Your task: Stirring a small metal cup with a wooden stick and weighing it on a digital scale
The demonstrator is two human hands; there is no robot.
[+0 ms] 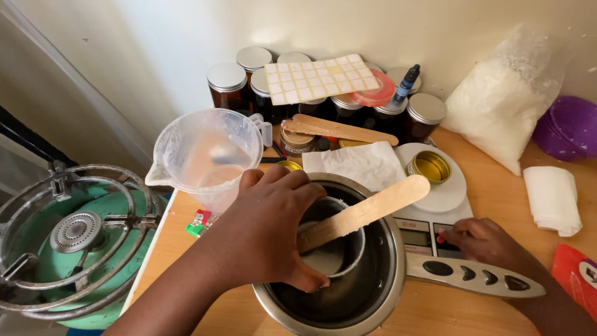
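Wooden desk point(497, 186) sitting against a cream wall; left hand point(273, 230) is gripping a small cup point(336, 249) inside the steel bowl point(379, 292), right hand point(485, 239) pressing the scale point(435, 236), fingers loose.

Glossy steel bowl point(373, 292), matt wooden stick point(367, 210)

Warm, even indoor light, soft shadows, mild glare on wall, slight wide-angle edge distortion

left hand point(273, 227) reaching in from lower left, palm down, fingers curled in a closed grip, thumb low toward the body, forearm angled up and right, right hand point(482, 241) entering from lower right, lying flat, one fingertip pressed down
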